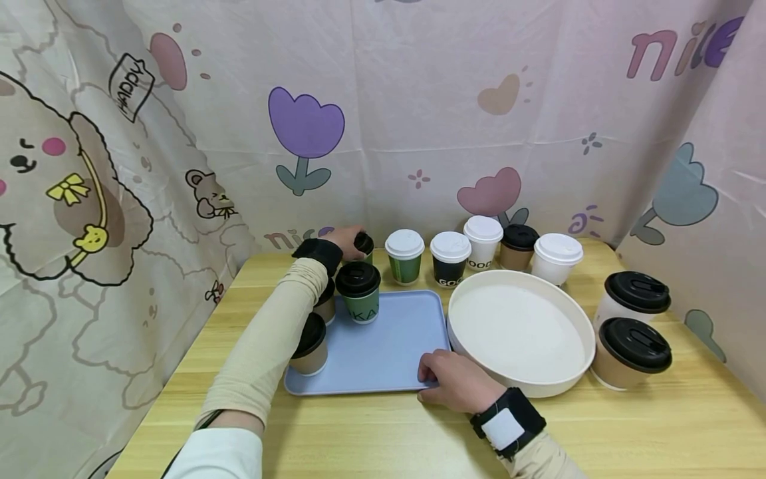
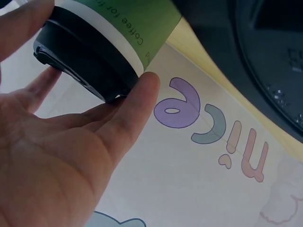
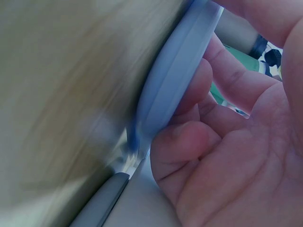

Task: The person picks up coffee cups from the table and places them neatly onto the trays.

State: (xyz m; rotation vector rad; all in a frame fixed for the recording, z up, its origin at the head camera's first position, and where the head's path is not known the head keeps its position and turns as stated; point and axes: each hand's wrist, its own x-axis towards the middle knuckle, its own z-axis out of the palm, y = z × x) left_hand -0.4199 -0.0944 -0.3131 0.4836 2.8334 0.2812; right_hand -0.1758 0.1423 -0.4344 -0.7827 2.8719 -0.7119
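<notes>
At the back of the table my left hand (image 1: pixel 344 241) has its fingers spread round the black lid (image 2: pixel 90 54) of a green paper coffee cup (image 1: pixel 368 257). The cup's printed green side (image 2: pixel 137 23) shows in the left wrist view. My right hand (image 1: pixel 459 380) grips the near right corner of a blue tray (image 1: pixel 389 352), its fingers curled at the rim (image 3: pixel 175 71). On the tray stand a green cup with a black lid (image 1: pixel 362 303) and a brown cup (image 1: pixel 310 352). Another brown cup (image 1: pixel 325 309) is partly hidden by my left arm.
Right of the tray lies a round white tray (image 1: pixel 520 326). Behind stand white-lidded cups, green (image 1: pixel 405 266), black (image 1: pixel 449 269) and white (image 1: pixel 483 249), a brown one (image 1: pixel 518 253) and another white one (image 1: pixel 555 266). Two black-lidded cups, white (image 1: pixel 616 309) and brown (image 1: pixel 619 366), stand far right.
</notes>
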